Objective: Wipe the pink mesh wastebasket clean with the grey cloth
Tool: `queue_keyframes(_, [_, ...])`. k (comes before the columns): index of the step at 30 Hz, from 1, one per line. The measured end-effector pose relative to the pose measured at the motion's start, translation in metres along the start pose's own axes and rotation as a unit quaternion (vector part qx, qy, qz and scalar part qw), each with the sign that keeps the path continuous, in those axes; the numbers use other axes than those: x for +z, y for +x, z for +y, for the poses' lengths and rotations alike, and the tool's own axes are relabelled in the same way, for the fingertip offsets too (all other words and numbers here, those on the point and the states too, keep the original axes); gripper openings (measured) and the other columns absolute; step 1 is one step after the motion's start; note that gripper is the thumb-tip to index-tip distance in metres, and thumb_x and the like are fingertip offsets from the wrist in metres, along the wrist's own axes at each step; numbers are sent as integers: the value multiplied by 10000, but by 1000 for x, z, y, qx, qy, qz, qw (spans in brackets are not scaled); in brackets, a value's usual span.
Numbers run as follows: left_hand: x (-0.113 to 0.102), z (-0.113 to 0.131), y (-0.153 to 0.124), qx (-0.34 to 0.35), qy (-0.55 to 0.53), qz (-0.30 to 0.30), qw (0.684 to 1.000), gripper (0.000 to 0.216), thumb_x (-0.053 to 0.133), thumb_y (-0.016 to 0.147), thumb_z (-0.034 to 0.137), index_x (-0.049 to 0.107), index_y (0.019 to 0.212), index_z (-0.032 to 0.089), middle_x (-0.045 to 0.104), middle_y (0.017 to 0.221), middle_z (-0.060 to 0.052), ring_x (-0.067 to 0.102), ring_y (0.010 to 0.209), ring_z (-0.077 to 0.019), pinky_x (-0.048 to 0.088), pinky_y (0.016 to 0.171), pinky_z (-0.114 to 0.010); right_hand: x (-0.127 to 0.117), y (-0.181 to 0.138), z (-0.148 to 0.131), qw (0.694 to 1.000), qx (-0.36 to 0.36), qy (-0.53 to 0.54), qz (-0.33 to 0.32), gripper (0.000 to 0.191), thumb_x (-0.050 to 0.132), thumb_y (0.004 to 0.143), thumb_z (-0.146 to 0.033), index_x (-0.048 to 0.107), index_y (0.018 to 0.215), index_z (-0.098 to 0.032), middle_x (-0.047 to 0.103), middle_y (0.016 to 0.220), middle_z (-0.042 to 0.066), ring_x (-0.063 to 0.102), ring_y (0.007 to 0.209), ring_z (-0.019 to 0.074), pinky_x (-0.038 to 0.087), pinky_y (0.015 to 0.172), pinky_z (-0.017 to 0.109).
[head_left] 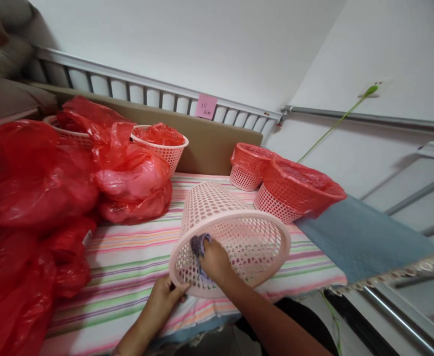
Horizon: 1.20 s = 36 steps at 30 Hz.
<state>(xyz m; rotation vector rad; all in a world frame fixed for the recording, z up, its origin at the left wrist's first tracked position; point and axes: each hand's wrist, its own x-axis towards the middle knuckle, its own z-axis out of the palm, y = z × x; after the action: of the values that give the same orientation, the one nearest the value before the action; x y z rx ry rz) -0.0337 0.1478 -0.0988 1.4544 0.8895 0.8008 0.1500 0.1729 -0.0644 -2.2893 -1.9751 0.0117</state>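
Note:
A pale pink perforated plastic basket [209,200] lies on its side on the striped cloth, its wide mouth facing me. My left hand [164,295] grips the lower left of the rim, thumb on the near side. Inside the mouth, my right hand [215,258] is closed on a purple-grey cloth [201,245], which touches or nearly touches the inner left wall. Part of the cloth hangs below the fingers.
Red plastic bags [135,180], some filled, pile up at left. Behind them stands a white basket [170,154] with red plastic inside. Two red-lined baskets [278,203] stand at right, by a blue fringed mat [365,242]. A metal rail [368,121] runs along the right wall.

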Motion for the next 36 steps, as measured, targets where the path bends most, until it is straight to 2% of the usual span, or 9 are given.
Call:
queue_keyframes(6, [2,-11,3,-32,-20,24,999,380,600,779,501,620,665,139,584,521,9,512,520,-125,390,540,-225,9,97,-4,1000,-7,21,19,341,441,890,-241,611,1183,-202,659,1159,97,555,1098,244,363,965,326])
queue_keyframes(10, [4,-14,6,-62,-18,24,998,389,628,748,504,646,639,131,640,545,-23,562,531,-141,436,569,-241,13,116,-2,1000,-12,22,15,361,420,906,-240,598,1219,-214,649,1190,92,547,1120,245,350,987,325])
queue_keyframes(15, [5,-19,6,-78,-37,17,996,412,639,722,525,671,653,120,669,549,-43,589,527,-156,458,559,-253,7,86,-4,1000,9,6,4,375,475,863,-225,594,1215,-174,637,1179,139,562,1087,258,386,938,333])
queue_keyframes(20, [5,-25,6,-52,-52,7,997,412,646,729,502,684,744,92,673,589,-49,599,552,-162,462,561,-255,0,7,-13,1000,10,-15,-9,401,545,776,-215,614,1159,-119,637,1086,183,583,1004,288,419,877,363])
queue_keyframes(24, [6,-26,9,-33,-71,-3,997,413,644,728,508,676,759,98,687,650,-55,603,568,-163,472,570,-257,0,-64,-6,998,-28,14,-51,428,556,753,-229,610,1172,-163,594,1193,162,540,1093,291,393,934,360])
queue_keyframes(27, [6,-22,9,-19,-68,0,998,372,636,738,485,654,733,114,687,661,-48,599,559,-155,470,574,-253,0,-92,2,995,-53,46,-71,472,556,739,-220,587,1209,-190,571,1242,136,516,1132,283,373,970,358])
queue_keyframes(29, [7,-19,9,-11,-51,9,999,352,622,749,469,645,727,118,667,610,-35,595,539,-156,459,567,-251,-1,-90,5,995,-54,42,-68,470,547,742,-216,586,1209,-183,569,1245,139,511,1144,286,369,978,361])
queue_keyframes(31, [6,-15,8,-11,-34,23,999,352,606,752,466,638,720,116,632,543,-22,584,511,-159,446,551,-253,-1,-72,3,997,-45,23,-52,449,542,749,-219,594,1192,-168,583,1220,150,519,1136,292,380,964,362])
queue_keyframes(36, [0,-5,8,-9,10,51,999,349,559,775,460,587,648,136,574,478,-10,531,449,-143,391,489,-240,0,8,-7,999,-17,-30,-18,410,544,768,-216,601,1171,-167,635,1101,140,582,1018,257,422,870,315])
